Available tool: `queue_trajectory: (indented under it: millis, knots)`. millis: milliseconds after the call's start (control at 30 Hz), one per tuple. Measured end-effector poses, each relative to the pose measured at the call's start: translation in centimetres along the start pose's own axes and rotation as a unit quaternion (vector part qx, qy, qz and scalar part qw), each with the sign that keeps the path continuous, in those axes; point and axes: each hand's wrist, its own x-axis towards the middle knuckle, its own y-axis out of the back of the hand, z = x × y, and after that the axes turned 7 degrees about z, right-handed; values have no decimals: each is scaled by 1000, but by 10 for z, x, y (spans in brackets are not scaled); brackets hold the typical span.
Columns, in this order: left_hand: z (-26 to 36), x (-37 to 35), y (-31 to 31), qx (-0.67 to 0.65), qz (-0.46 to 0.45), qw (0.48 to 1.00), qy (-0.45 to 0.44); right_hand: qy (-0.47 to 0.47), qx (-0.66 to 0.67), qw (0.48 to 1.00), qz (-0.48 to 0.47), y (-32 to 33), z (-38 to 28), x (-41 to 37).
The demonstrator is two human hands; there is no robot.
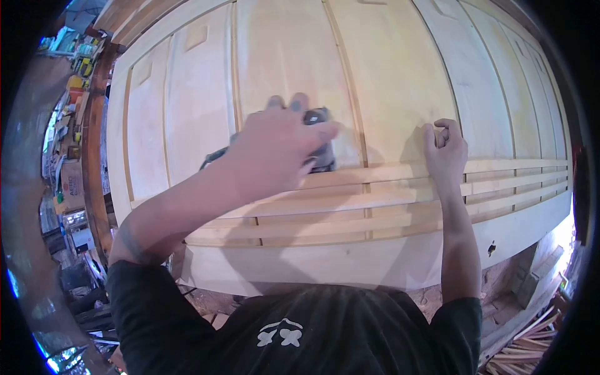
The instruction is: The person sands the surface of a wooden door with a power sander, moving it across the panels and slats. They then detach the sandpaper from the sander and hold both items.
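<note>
"Do you see a box?"
"Yes, a brown box (73, 178) is far to the left of the left hand's (272, 150) fingers. I can't tell what's in it."
"What do those fingers hold?"
"They bend over a dark tool (324, 150) and grab it. It's under them, on the big wood panel (394, 75), near the wood strips (400, 190)."
"And the right hand (449, 150)?"
"Its fingers curl in, partly open, and hold nothing I can see. I can't tell if they touch the panel."

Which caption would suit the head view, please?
Left hand on a dark tool atop a wooden panel, right hand apart.
</note>
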Motion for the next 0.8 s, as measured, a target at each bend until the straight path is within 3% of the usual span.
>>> queue_trajectory:
  millis: [333, 800]
  knots:
    - [44, 51, -3, -24, -33, 999, -33, 8, 7, 1000, 9, -2, 11, 0]
    - [-38, -46, 8, 34, -16, 998, 50, 35, 32, 998, 38, -6, 14, -1]
